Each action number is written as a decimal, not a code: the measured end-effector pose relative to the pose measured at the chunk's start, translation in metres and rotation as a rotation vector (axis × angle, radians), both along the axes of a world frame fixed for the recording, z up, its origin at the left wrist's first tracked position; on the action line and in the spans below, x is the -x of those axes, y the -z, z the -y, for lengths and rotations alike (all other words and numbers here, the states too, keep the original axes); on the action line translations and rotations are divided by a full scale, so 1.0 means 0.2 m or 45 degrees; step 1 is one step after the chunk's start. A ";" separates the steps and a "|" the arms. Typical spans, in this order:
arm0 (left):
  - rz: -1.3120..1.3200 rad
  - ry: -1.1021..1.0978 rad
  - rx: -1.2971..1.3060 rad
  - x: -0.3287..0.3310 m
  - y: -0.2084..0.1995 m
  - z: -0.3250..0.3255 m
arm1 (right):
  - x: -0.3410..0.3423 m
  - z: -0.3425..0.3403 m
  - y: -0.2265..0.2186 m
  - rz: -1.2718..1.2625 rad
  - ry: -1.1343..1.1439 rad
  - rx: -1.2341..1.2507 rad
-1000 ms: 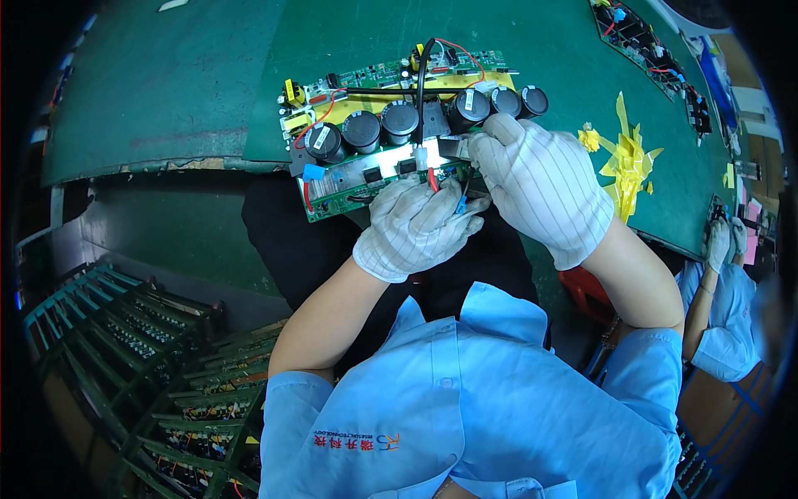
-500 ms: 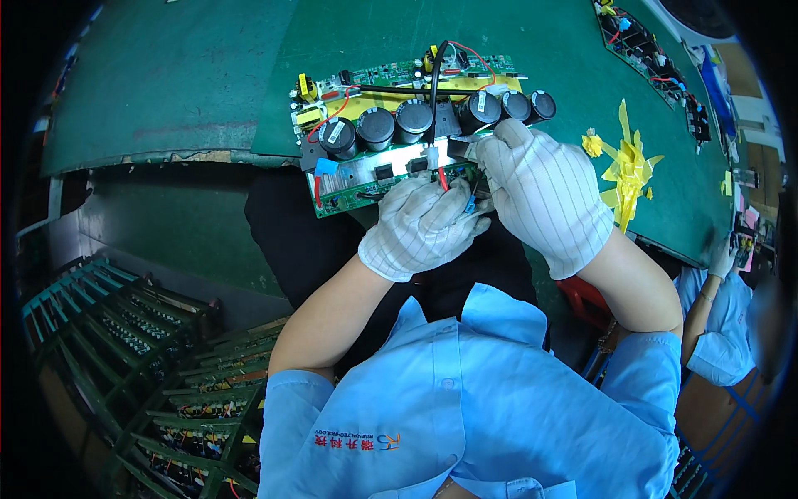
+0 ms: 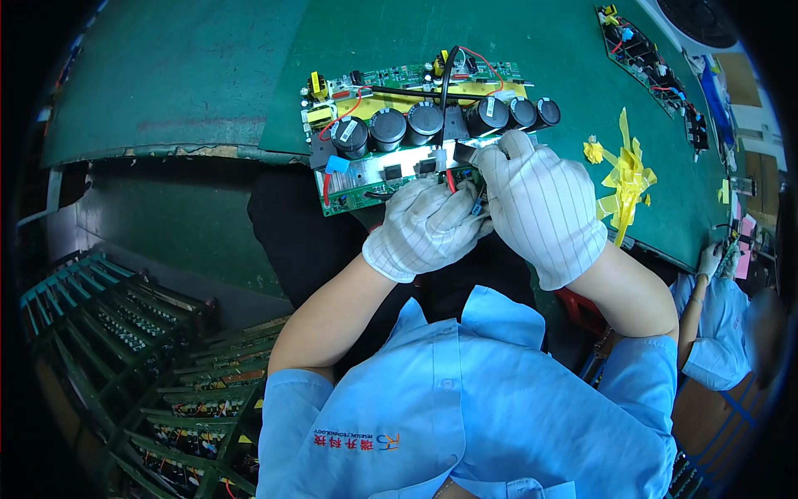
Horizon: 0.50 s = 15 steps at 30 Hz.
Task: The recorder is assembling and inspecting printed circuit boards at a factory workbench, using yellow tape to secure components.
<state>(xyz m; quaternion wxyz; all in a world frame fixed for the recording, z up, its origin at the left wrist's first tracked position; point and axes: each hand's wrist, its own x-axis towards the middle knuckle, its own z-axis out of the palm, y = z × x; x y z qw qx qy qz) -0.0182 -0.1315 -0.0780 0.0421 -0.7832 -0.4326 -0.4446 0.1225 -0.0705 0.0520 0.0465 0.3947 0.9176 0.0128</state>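
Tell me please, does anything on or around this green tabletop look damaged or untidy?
Two things stand out. Right of the circuit board, yellow tape strips lie crumpled on the green tabletop, which looks untidy. Left of the board, the tabletop's front edge looks ragged, with brownish material showing.

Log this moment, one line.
left hand: at near edge of circuit assembly, by red wire | right hand: by assembly's right end, grip hidden | yellow strips: on table, right
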 end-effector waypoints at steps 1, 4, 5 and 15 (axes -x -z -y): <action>-0.008 -0.004 -0.016 0.00 -0.01 0.00 | 0.00 0.00 0.00 0.000 0.000 -0.001; -0.024 0.004 -0.012 0.00 -0.03 -0.01 | 0.00 0.01 0.01 -0.021 0.019 -0.006; -0.022 0.003 -0.012 0.00 -0.04 -0.01 | 0.01 0.01 0.01 -0.012 0.035 0.001; -0.046 -0.001 -0.050 0.00 -0.05 -0.02 | 0.01 0.02 0.02 0.023 0.045 -0.068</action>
